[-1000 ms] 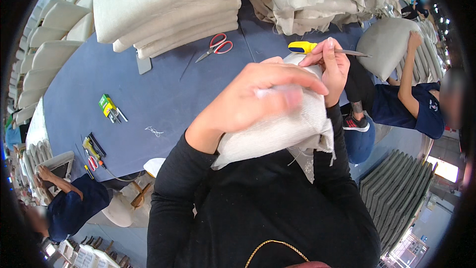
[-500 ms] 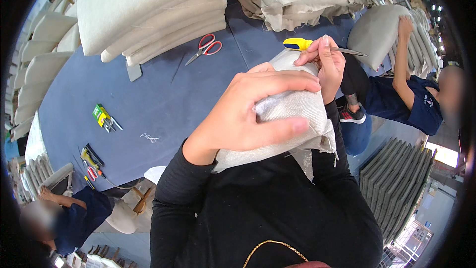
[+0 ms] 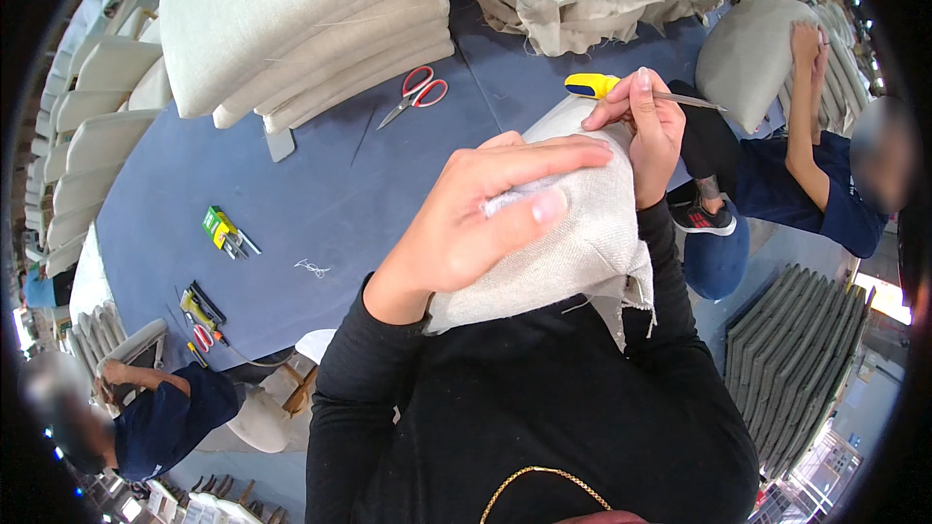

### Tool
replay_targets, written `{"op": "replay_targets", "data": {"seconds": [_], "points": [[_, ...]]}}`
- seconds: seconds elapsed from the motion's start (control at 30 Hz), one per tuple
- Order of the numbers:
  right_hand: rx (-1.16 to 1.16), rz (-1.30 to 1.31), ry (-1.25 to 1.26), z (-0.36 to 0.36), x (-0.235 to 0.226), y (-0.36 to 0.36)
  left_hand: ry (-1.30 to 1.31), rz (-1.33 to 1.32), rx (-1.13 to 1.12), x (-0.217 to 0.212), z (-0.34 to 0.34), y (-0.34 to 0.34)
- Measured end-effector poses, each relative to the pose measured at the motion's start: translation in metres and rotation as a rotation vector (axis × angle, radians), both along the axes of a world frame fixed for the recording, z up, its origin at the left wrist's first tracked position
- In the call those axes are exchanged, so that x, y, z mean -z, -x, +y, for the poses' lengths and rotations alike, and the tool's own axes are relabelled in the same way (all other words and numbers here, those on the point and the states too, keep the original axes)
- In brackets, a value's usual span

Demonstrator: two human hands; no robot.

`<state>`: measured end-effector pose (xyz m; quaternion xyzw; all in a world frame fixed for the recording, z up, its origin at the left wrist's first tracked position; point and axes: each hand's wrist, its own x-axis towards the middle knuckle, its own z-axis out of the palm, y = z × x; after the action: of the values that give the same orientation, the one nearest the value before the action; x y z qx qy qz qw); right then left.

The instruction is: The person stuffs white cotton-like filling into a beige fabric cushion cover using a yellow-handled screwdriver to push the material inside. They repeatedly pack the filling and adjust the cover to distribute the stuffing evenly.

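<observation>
The left hand (image 3: 485,218) lies spread over the top of a cream, coarse-woven fabric cushion cover (image 3: 573,243), thumb and fingers clamped down to pin it against the person's chest, above the near edge of the blue felt-covered worktable (image 3: 320,194). The right hand (image 3: 646,131) is closed in a pinch at the cover's upper edge, fingertips pressed on what looks like a thin thread or needle, too fine to make out. Just behind that hand a yellow-handled tool with a slim metal blade (image 3: 621,89) lies on the table, its tip pointing right. As I judge it, the risks are these: the frayed raw edge hanging at the cover's lower right could unravel further if pulled hard; the left thumb sits close to where the right hand works, so a sharp point could prick it; and the cover, held only by pressure, could slip. Farther out lie red-handled scissors (image 3: 419,89) near a stack of flat cream cushions (image 3: 291,29). On the left of the table rests a small green and yellow rectangular packet (image 3: 219,226), and nearer the edge a flat dark card with yellow and red items (image 3: 199,315); their markings are too small to tell apart.
</observation>
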<state>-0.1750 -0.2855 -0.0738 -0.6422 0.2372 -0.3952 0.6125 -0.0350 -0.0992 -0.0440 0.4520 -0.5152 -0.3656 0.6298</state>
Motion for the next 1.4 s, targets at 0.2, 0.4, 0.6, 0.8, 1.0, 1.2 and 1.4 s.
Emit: {"op": "replay_targets", "data": {"seconds": [0.2,0.4,0.6,0.8,1.0,1.2,1.4], "points": [[0.054,0.004,-0.021,-0.005,0.004,0.015,-0.129,-0.543,-0.423,-0.023,0.039,0.045],[-0.164,0.310,0.033,0.002,-0.034,0.032,0.029,-0.697,-0.402,0.002,0.056,0.033],[-0.426,-0.154,-0.118,0.053,-0.065,0.038,0.030,-0.500,-0.280,0.007,0.056,-0.040],[-0.671,-0.535,0.052,0.078,-0.057,0.019,0.303,-0.426,-0.446,0.004,0.006,-0.023],[-0.489,-0.032,0.153,0.079,-0.087,0.021,0.250,-0.500,-0.703,0.018,0.003,-0.031],[-0.553,0.007,1.059,0.036,-0.085,0.037,-0.019,0.268,-0.898,0.049,0.003,-0.036],[-0.492,0.296,1.273,0.039,-0.104,0.042,0.024,0.554,-0.546,0.062,0.068,0.012]]}}
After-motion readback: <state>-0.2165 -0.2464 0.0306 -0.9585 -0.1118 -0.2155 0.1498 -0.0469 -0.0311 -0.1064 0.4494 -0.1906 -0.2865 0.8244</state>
